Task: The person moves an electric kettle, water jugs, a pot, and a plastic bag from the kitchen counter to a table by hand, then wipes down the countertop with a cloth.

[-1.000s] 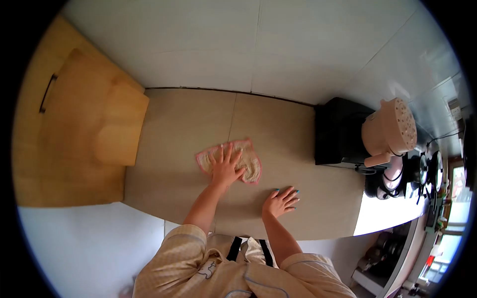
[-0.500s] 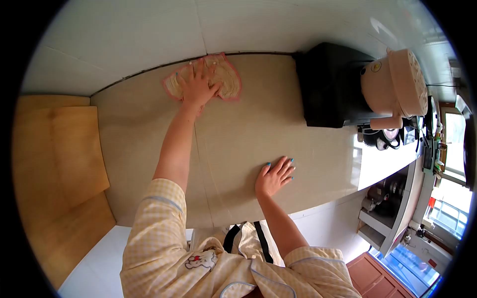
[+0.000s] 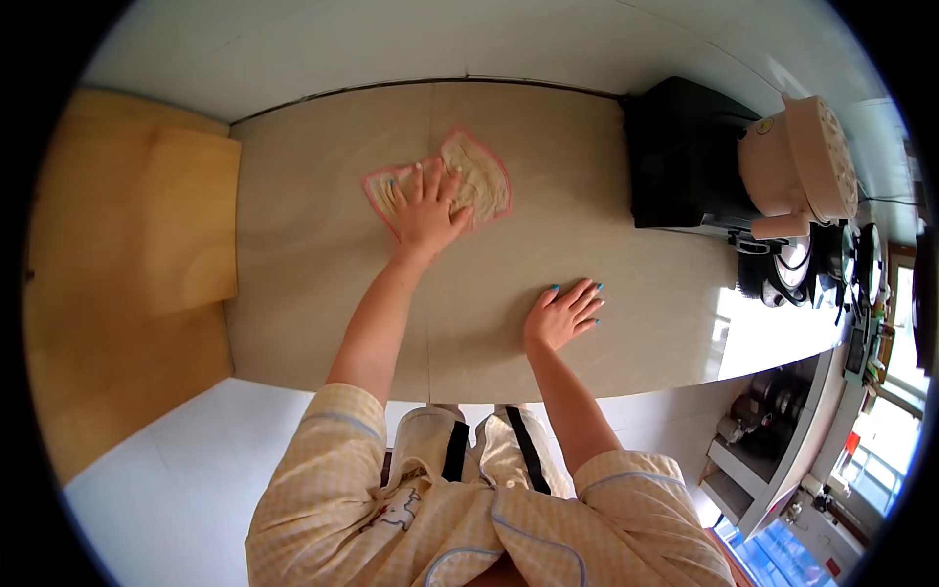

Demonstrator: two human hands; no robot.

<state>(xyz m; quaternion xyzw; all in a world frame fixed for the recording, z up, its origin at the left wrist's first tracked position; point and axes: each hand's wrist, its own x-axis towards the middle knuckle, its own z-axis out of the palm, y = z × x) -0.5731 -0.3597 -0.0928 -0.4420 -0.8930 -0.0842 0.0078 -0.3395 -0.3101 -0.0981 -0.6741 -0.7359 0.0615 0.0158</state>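
Observation:
A beige cleaning cloth [image 3: 481, 178] with a pink edge lies crumpled on the beige countertop [image 3: 323, 245]. My left hand [image 3: 428, 213] presses flat on it, fingers spread over the fabric. Parts of the cloth stick out to both sides of the hand, and its middle is covered by the palm. Closer to the counter's front edge, my right hand [image 3: 560, 315] rests palm down on the bare surface with its fingers apart. It holds nothing.
A black appliance [image 3: 680, 157] stands at the right, with a pink pot [image 3: 782, 161] beside it. Farther right are kettles and pans [image 3: 787, 264]. Wooden panels [image 3: 147, 215] border the left end. A wall runs along the back.
My left hand has drawn the cloth from near the back wall toward the front of the counter. My right hand stays flat on the surface. The camera view has shifted.

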